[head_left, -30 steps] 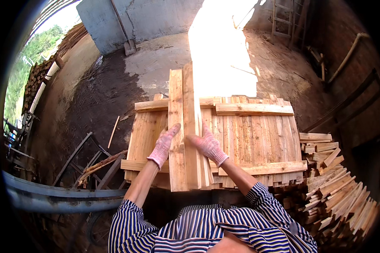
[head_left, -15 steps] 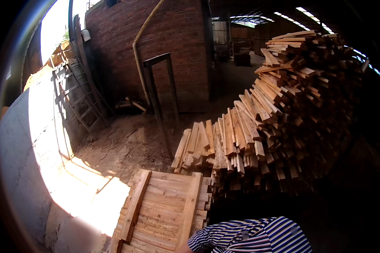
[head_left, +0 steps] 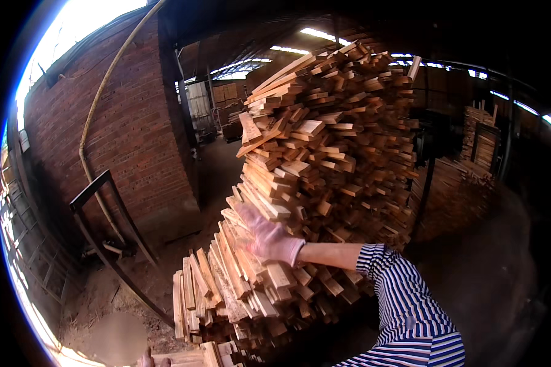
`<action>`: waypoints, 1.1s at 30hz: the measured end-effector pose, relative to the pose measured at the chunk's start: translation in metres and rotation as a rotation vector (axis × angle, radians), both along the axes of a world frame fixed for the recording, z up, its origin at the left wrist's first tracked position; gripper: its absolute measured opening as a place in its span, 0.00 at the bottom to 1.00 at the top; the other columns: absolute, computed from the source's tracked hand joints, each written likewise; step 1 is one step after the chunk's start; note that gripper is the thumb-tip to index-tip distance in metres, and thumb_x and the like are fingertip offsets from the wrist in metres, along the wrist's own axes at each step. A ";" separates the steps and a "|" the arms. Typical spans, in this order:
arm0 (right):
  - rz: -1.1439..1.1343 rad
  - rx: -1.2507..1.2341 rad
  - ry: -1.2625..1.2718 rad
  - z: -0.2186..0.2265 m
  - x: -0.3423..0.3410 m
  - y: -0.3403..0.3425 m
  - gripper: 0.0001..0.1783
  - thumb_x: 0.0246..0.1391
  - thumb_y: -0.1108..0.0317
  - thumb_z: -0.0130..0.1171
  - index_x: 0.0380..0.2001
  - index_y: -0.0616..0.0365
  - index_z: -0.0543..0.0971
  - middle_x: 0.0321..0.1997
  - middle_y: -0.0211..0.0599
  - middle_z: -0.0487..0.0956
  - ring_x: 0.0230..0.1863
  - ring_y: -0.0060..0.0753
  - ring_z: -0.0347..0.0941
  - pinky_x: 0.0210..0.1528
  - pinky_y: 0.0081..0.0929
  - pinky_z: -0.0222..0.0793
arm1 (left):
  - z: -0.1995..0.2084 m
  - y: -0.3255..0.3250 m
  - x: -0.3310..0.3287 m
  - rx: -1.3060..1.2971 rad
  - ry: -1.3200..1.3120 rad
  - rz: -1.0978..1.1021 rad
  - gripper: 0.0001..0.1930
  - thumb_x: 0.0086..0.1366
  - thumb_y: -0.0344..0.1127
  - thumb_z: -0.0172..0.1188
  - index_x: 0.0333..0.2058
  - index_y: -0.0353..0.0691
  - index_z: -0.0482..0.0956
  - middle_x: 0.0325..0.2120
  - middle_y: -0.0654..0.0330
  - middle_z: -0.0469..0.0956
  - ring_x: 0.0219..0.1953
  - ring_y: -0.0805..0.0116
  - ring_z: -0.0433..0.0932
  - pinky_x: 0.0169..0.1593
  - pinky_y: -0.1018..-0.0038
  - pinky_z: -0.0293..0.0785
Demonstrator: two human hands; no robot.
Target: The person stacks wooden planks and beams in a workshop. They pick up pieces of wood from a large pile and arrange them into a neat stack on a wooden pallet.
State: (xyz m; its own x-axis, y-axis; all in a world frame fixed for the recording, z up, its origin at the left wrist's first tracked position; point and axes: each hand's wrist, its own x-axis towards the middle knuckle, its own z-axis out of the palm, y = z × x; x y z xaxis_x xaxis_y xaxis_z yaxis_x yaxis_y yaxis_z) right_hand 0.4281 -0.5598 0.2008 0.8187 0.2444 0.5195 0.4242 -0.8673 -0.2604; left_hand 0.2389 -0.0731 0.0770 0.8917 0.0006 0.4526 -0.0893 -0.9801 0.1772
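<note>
My right hand (head_left: 268,237), in a pale pink glove, stretches over the near side of a big heap of wooden boards (head_left: 226,284). Its fingers look extended and apart, slightly smeared by motion, with no board in them; whether they touch the wood I cannot tell. At the lower edge, only a few fingertips of my left hand (head_left: 146,359) show, beside the corner of a stack of flat boards (head_left: 183,359). What the left fingers hold, if anything, is hidden. Most of that stack lies outside the picture.
A dark metal frame (head_left: 113,244) stands left of the heap, before a brick wall (head_left: 116,122) with a pale bent pole (head_left: 95,122) against it. A ladder (head_left: 37,238) leans at the far left. More stacked wood (head_left: 459,189) stands at the right.
The view has swung right toward the heap, and the flat stack has slid down almost out of sight. My right arm has come up from the lower edge, its hand now over the boards.
</note>
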 end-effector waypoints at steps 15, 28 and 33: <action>-1.039 -0.557 -0.583 0.375 0.166 -0.393 0.52 0.57 0.83 0.48 0.77 0.33 0.41 0.82 0.42 0.38 0.48 0.33 0.70 0.28 0.18 0.81 | 0.427 -0.536 0.406 -0.199 -0.189 -0.822 0.50 0.61 0.51 0.71 0.73 0.41 0.51 0.71 0.44 0.57 0.73 0.50 0.57 0.72 0.56 0.60; -0.627 -0.452 -0.210 0.422 0.178 -0.388 0.61 0.38 0.75 0.73 0.75 0.43 0.52 0.64 0.50 0.75 0.56 0.42 0.77 0.53 0.34 0.78 | 0.486 -0.692 0.499 -1.488 0.394 -1.062 0.67 0.50 0.85 0.55 0.76 0.47 0.39 0.75 0.42 0.39 0.75 0.44 0.48 0.72 0.43 0.49; -0.240 -0.420 -0.295 0.448 0.185 -0.351 0.58 0.35 0.70 0.80 0.71 0.43 0.60 0.55 0.47 0.80 0.51 0.43 0.79 0.48 0.36 0.80 | 0.489 -0.676 0.519 -1.524 0.433 -1.115 0.68 0.48 0.87 0.54 0.70 0.32 0.50 0.64 0.38 0.66 0.63 0.47 0.70 0.63 0.44 0.64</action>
